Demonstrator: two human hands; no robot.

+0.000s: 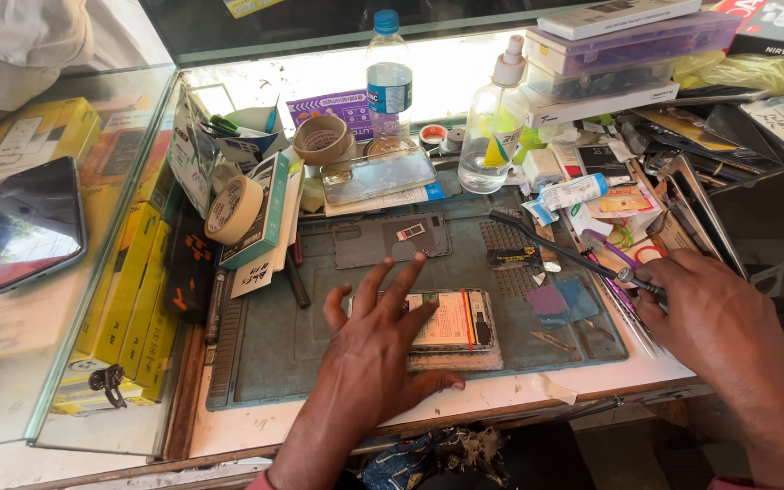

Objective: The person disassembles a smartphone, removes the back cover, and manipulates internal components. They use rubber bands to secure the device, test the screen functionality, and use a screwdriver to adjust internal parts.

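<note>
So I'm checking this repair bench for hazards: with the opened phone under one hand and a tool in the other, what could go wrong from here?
1. The left hand presses flat on the opened phone; its exposed insides could be strained or smudged.
2. The right hand holds a long black tool reaching over the mat; a sweep might knock the spray bottle.
3. The small blade lying loose on the mat could nick a finger.

opened phone (460,319) half hidden under left hand (376,349), right forearm cut off by frame edge, tool handle buried in right hand (714,318)
</note>
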